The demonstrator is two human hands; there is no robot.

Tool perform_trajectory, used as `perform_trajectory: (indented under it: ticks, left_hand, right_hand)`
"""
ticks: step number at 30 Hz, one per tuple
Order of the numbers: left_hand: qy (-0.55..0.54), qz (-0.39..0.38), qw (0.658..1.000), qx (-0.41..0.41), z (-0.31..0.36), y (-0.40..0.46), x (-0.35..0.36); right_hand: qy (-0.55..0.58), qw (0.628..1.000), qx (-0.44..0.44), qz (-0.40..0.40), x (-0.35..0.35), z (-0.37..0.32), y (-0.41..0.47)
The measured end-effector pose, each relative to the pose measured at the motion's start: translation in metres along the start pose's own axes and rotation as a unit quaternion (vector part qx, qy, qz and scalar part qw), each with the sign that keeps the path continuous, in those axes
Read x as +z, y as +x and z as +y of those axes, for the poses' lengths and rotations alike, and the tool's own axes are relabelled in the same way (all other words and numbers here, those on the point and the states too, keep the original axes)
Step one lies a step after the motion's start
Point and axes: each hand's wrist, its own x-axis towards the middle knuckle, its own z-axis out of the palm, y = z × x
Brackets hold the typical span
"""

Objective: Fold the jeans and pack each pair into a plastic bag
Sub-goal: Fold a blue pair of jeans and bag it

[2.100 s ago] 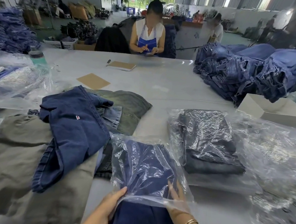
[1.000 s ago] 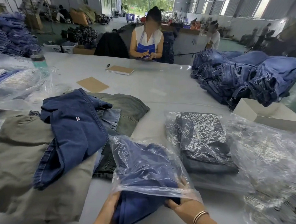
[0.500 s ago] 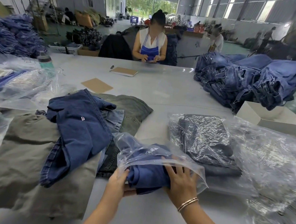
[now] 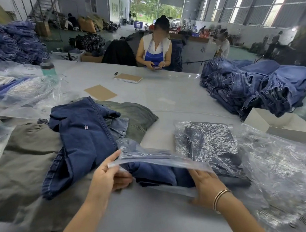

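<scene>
Both hands now at bag mouth: left hand (image 4: 108, 176) pinches plastic bag (image 4: 156, 159) flap; right hand (image 4: 205, 186) flat inside on folded jeans (image 4: 155, 174).

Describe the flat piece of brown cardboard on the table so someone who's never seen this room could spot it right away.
Start at the long grey table. Beyond the loose dark blue jeans on its left half lies the flat brown cardboard sheet, alone on bare tabletop. Unlike the brown-covered notebook farther back, it is a single thin sheet and is turned cornerwise.
</scene>
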Motion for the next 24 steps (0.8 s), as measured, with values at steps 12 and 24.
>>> perform_trajectory:
  ticks: [12, 24]
  left_hand:
    - [0.268, -0.080, 0.946, 0.164, 0.022, 0.030, -0.021]
    - [-0.048, -0.033, 0.977, 0.207, 0.043, 0.040, -0.015]
  right_hand:
    - [0.061, 0.966, -0.155, 0.198, -0.042, 0.022, -0.008]
    - [0.212, 0.897, -0.209, 0.327, -0.068, 0.017, -0.006]
